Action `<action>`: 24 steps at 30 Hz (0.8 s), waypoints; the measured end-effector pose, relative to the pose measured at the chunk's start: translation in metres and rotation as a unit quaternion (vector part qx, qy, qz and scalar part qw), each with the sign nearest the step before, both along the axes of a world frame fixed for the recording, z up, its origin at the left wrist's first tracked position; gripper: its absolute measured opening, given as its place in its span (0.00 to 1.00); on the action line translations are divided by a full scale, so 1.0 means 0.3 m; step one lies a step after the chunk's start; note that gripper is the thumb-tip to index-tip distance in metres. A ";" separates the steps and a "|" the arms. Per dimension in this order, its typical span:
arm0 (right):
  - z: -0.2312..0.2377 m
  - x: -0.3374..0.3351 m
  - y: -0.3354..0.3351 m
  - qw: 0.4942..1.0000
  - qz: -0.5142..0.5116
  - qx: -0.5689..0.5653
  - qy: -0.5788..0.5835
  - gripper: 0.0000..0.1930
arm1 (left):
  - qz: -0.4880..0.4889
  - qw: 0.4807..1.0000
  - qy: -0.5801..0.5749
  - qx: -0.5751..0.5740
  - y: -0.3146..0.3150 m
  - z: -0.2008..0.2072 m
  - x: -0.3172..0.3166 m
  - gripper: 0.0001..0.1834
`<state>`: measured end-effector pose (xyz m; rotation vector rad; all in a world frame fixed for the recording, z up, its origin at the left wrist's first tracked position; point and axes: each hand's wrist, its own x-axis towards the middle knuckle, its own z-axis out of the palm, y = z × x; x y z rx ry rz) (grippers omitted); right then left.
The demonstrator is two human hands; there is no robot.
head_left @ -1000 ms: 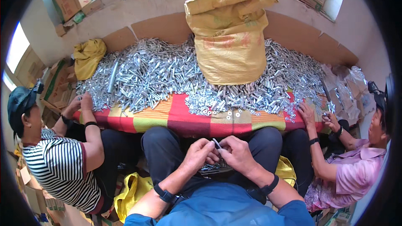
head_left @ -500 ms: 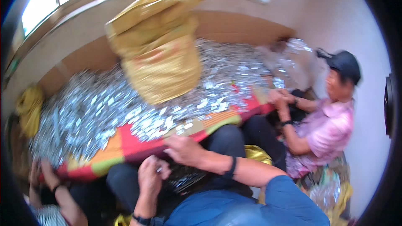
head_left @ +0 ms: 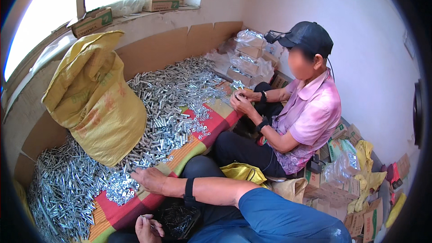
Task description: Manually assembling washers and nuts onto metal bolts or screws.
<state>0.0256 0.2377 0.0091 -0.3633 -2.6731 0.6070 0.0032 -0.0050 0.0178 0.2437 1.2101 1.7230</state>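
My right hand (head_left: 150, 180) reaches over the patterned cloth (head_left: 146, 202), its fingers partly extended at the edge of a small heap of metal nuts or washers (head_left: 118, 188). My left hand (head_left: 148, 230) is low in front of me with curled fingers; a small pale bit shows at the fingertips, too small to name. Beside it, a dark tray (head_left: 194, 225) in my lap holds thin metal pieces. Beyond my right hand spreads a large pile of silvery metal sleeves or bolts (head_left: 164, 103), with loose nuts or washers along its near edge.
A yellow woven sack (head_left: 96, 103) stands on the pile. Cardboard (head_left: 157, 51) lines the wall. At right sits a person (head_left: 306, 112), hands together over the pile's edge. Boxes in plastic (head_left: 247, 56) stand behind; more cartons (head_left: 333, 189) lie at right.
The view has swung to the right and sharpened. My right hand has moved away from my left, forward to the small nut heap. My left hand stays low, fingers still curled.
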 end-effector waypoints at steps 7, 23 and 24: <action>-0.075 -0.059 0.027 0.972 0.084 0.104 0.191 0.07 | -0.008 0.997 0.071 -0.001 -0.004 -0.073 0.008 0.13; 0.112 0.164 -0.094 0.766 0.063 -0.638 -0.052 0.22 | -0.076 0.997 0.015 0.018 0.017 -0.067 0.000 0.14; 0.104 0.168 -0.102 0.767 0.065 -0.636 -0.053 0.22 | -0.085 0.996 0.017 0.026 0.015 -0.070 -0.001 0.13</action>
